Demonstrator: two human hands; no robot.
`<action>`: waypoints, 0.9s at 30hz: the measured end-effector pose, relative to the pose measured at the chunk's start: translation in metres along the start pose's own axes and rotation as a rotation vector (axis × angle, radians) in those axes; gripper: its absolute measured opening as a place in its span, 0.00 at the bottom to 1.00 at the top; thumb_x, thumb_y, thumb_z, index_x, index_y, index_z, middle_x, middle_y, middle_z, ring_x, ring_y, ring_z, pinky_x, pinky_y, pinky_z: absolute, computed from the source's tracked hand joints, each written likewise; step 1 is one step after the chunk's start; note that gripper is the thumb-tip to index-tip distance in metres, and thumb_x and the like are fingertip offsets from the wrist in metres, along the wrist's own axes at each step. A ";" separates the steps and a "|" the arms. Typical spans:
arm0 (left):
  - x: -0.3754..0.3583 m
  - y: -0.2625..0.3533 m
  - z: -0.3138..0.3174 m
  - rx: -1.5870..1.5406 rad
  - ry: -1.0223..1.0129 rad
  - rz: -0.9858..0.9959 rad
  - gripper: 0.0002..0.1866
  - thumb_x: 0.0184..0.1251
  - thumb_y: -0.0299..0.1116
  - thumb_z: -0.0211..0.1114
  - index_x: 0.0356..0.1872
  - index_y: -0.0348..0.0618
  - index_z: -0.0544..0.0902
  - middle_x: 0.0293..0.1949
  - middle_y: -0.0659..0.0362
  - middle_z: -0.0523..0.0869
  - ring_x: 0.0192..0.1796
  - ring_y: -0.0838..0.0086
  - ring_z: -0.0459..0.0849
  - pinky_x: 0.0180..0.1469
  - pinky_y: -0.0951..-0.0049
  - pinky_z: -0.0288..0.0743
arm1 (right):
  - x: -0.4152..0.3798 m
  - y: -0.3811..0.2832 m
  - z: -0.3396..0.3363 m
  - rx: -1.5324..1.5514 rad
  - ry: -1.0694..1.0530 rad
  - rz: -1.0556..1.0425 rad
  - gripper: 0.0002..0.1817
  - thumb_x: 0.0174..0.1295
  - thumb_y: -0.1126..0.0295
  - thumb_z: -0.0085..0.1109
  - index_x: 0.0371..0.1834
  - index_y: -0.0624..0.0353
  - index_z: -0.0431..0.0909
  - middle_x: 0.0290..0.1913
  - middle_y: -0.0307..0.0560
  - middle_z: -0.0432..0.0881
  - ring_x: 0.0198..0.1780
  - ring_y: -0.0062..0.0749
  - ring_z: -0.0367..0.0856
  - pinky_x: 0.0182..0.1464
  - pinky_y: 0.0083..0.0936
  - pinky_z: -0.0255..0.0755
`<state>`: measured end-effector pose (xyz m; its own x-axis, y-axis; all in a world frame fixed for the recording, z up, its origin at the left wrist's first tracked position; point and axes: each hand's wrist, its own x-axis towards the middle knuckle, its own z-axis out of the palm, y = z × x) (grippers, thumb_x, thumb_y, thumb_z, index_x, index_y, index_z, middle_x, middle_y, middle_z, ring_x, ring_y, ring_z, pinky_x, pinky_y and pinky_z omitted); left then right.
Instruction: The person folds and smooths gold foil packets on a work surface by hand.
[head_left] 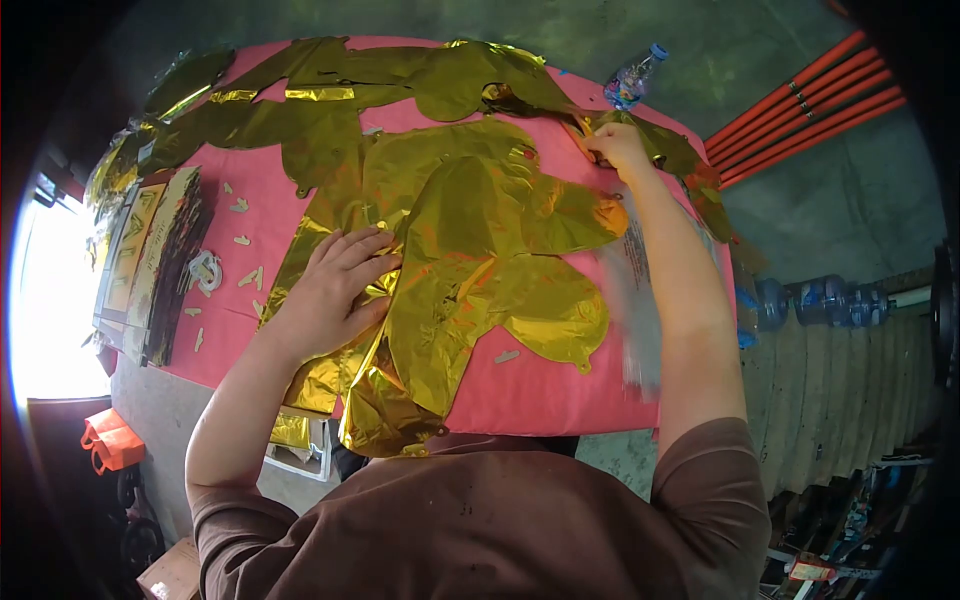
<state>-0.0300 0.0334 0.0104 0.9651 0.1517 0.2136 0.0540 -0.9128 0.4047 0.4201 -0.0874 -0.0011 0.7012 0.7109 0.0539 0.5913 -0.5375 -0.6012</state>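
Observation:
Flat gold foil balloons [450, 210] lie spread over a table with a pink cover [560, 400]. My left hand [345, 285] rests on the foil left of centre, palm down with its fingers spread. At the back right, my right hand [618, 148] is closed on the edge of another gold foil piece [583, 130]. Its fingertips are partly hidden. More gold foil [380, 85] lies along the far edge. Clear plastic bags [640, 310] lie beneath my right forearm.
On the left stand a stack of printed packets [150, 260], a roll of white ribbon [205, 270] and several small pale strips [240, 205]. A plastic bottle [632, 80] is at the back right. Red poles [800, 105] and large blue bottles [825, 300] are beyond the table's right side.

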 end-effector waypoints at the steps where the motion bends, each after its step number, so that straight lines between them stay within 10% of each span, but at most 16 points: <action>1: 0.000 0.000 0.000 -0.002 0.000 0.000 0.23 0.54 0.33 0.65 0.54 0.44 0.75 0.60 0.54 0.71 0.66 0.60 0.64 0.68 0.52 0.54 | -0.002 0.002 -0.005 0.194 0.002 0.050 0.10 0.43 0.67 0.70 0.20 0.60 0.79 0.23 0.43 0.80 0.24 0.26 0.76 0.28 0.26 0.69; 7: 0.000 -0.001 0.001 0.004 0.002 0.001 0.23 0.54 0.33 0.65 0.54 0.44 0.75 0.60 0.55 0.71 0.67 0.60 0.64 0.68 0.52 0.54 | 0.000 0.006 -0.039 0.665 0.003 0.267 0.11 0.48 0.66 0.71 0.24 0.50 0.75 0.22 0.32 0.74 0.22 0.19 0.71 0.21 0.17 0.59; 13: 0.001 0.001 -0.001 -0.012 0.008 0.014 0.23 0.53 0.33 0.65 0.53 0.44 0.76 0.60 0.55 0.71 0.67 0.60 0.64 0.68 0.52 0.55 | 0.019 0.067 -0.161 -0.015 0.437 0.004 0.05 0.57 0.69 0.61 0.30 0.58 0.77 0.19 0.31 0.68 0.15 0.13 0.61 0.15 0.15 0.48; 17: 0.001 0.000 0.000 -0.006 0.000 0.007 0.23 0.53 0.32 0.65 0.53 0.43 0.76 0.60 0.54 0.71 0.67 0.59 0.64 0.68 0.52 0.54 | -0.018 0.066 -0.271 0.528 0.601 0.108 0.07 0.62 0.70 0.52 0.40 0.60 0.74 0.28 0.43 0.79 0.20 0.25 0.77 0.16 0.17 0.67; 20: 0.001 0.000 -0.001 -0.014 -0.004 0.008 0.23 0.52 0.31 0.65 0.53 0.42 0.76 0.61 0.54 0.71 0.67 0.58 0.64 0.68 0.51 0.54 | -0.031 0.056 -0.347 0.670 0.868 0.020 0.09 0.63 0.74 0.46 0.41 0.70 0.68 0.40 0.61 0.77 0.36 0.54 0.83 0.39 0.44 0.84; 27: 0.001 0.000 0.000 -0.021 -0.005 0.008 0.23 0.53 0.31 0.64 0.52 0.41 0.76 0.61 0.53 0.71 0.67 0.57 0.63 0.68 0.51 0.53 | -0.074 -0.035 -0.416 0.388 1.248 -0.492 0.12 0.59 0.76 0.45 0.42 0.76 0.69 0.38 0.66 0.79 0.39 0.50 0.83 0.40 0.37 0.83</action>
<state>-0.0289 0.0341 0.0108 0.9668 0.1423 0.2123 0.0408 -0.9059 0.4216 0.5139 -0.3100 0.3477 0.4656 -0.1907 0.8642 0.8747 -0.0496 -0.4822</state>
